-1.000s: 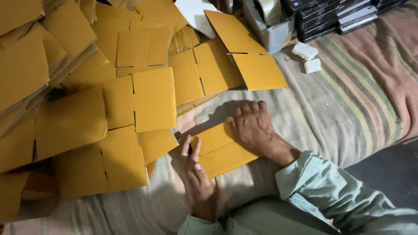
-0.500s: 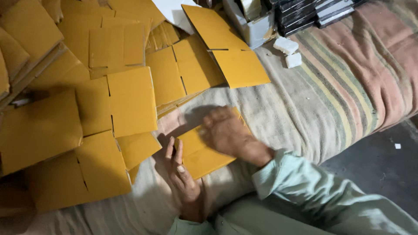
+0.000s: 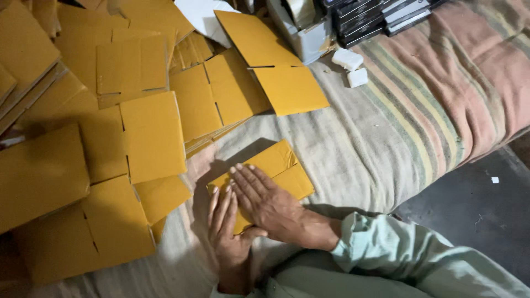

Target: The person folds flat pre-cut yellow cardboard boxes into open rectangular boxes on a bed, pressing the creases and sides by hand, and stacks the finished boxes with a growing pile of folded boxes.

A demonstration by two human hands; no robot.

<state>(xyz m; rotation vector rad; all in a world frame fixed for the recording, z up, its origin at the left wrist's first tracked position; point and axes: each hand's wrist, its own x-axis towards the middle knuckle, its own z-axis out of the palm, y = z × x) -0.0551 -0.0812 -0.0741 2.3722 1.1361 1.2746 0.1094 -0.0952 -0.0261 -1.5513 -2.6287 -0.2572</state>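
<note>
A striped blanket [image 3: 419,127] covers the bed. Yellow card blanks [image 3: 149,132] are heaped at nine to twelve o'clock. At centre, a folded yellow card [image 3: 279,165] lies under the flat, open right hand [image 3: 270,201] and left hand [image 3: 226,226].

Flat yellow-orange die-cut cardboard sheets [image 3: 152,135] lie heaped on a striped, faded cloth-covered bed [image 3: 419,116]. Near its far edge, two small white blocks [image 3: 351,66] sit beside a grey open box [image 3: 306,33] and stacked dark flat cases [image 3: 381,16].
</note>
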